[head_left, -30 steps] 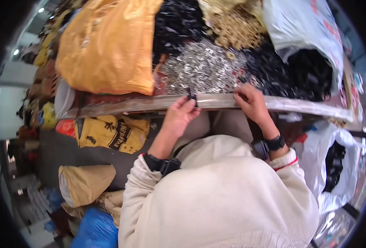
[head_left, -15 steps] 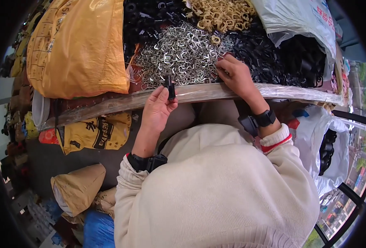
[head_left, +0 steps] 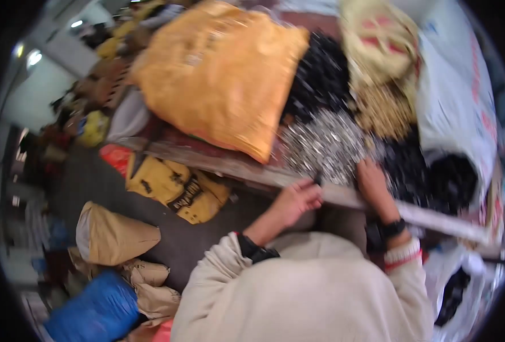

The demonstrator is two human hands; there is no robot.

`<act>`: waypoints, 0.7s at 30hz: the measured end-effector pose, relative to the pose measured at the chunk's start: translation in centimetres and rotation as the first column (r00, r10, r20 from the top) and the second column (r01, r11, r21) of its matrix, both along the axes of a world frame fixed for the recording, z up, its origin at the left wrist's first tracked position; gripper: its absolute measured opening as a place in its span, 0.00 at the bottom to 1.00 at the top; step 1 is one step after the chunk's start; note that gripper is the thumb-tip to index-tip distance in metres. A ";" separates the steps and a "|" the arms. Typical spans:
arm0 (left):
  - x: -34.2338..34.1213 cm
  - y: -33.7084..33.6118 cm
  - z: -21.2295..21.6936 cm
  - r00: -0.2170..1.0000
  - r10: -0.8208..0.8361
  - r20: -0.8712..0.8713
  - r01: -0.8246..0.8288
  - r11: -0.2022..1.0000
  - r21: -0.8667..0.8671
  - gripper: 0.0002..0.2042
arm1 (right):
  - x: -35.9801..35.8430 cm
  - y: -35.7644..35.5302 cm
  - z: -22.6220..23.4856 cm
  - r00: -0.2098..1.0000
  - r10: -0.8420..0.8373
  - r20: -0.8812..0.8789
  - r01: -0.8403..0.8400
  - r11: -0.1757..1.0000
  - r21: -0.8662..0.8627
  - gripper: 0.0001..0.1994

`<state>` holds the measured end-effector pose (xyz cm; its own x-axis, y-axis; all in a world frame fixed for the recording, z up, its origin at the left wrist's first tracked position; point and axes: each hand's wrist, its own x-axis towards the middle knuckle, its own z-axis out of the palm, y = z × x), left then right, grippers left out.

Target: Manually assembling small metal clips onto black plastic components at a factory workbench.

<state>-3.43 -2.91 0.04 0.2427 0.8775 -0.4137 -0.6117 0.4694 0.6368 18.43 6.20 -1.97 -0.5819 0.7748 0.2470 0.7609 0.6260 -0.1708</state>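
My left hand [head_left: 293, 204] is at the table's front edge, fingers pinched on a small black plastic piece [head_left: 318, 178]; blur hides its exact kind. My right hand [head_left: 373, 182] rests at the near right side of a heap of small silver metal rings [head_left: 328, 142]. Its fingers are curled together, and whatever they hold is hidden. Black plastic pieces [head_left: 406, 174] lie just right of that hand. Tan plastic rings [head_left: 386, 111] spill from a cream sack [head_left: 381, 43] behind the metal heap, and more black pieces [head_left: 321, 74] lie at the back left.
An orange woven bag [head_left: 218, 74] covers the table's left part. On the right, a white plastic bag [head_left: 457, 91] opens toward black parts. The wooden edge [head_left: 338, 194] runs along the front. Paper sacks [head_left: 118, 233], a blue bag [head_left: 96, 308] and a yellow bag [head_left: 178, 191] lie on the floor.
The view has swung left and blurred, so the table appears shifted to the right and tilted. My left hand still holds the black piece; my right hand stays by the metal heap.
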 end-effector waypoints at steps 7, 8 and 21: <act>2.2 -1.2 0.5 0.970 -0.038 -0.241 0.111 0.949 0.295 0.07 | -0.4 -2.8 1.4 0.960 0.085 -0.265 -0.065 0.994 0.084 0.04; 2.6 -1.1 0.7 0.968 -0.030 -0.247 0.108 0.946 0.305 0.07 | -0.5 -3.3 1.9 0.889 0.036 -0.457 -0.134 0.974 -0.183 0.04; 4.7 0.7 0.5 0.716 0.336 -0.612 0.165 0.770 0.616 0.05 | -3.4 -5.9 3.7 0.298 -0.583 -0.756 -0.575 0.523 -0.629 0.03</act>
